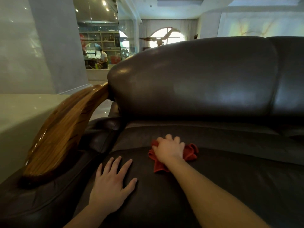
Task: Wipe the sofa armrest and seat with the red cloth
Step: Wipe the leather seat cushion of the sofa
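Right hand (169,149) presses red cloth (190,153) on seat (230,178); left hand (111,186) flat.

Bare seat (230,186) rightward; armrest (65,129) leftward.

red cloth (190,153), dark brown leather seat (230,178), wood-grain armrest (65,129)
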